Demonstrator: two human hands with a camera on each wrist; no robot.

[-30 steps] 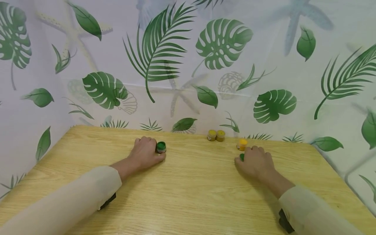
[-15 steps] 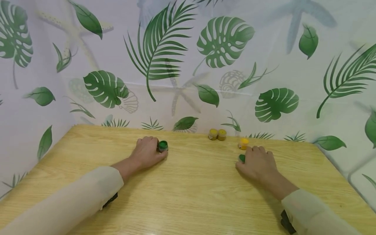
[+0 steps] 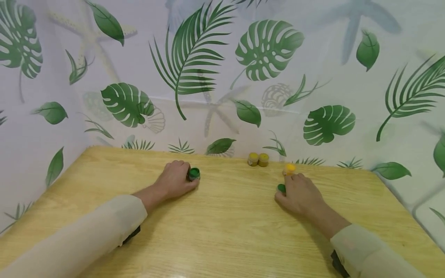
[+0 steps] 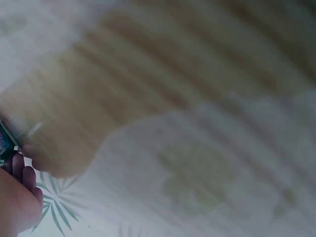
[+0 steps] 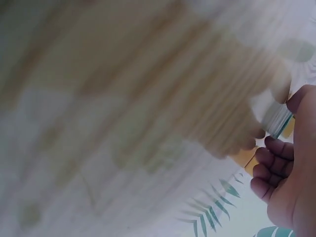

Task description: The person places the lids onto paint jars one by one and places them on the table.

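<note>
My left hand (image 3: 176,178) grips a small green paint jar (image 3: 194,173) from its left side, low over the wooden table at the back left. A dark green round top faces up. In the left wrist view only a sliver of the green jar (image 4: 6,142) shows beside curled fingers (image 4: 28,177). My right hand (image 3: 301,195) pinches a small ribbed, see-through lid (image 5: 277,118) with a green face, partly hidden by the fingers in the head view. Just behind that hand stands an orange-yellow paint jar (image 3: 289,169), partly covered by it.
Two yellow paint jars (image 3: 258,159) stand side by side at the back edge of the wooden table (image 3: 222,231). Behind the table hangs a white cloth (image 3: 222,69) printed with green leaves. Both wrist views are mostly blurred table and cloth.
My right hand has shifted a little left with the lid and now covers more of the orange-yellow jar. The left hand keeps its hold on the green jar. The head view has drifted slightly.
</note>
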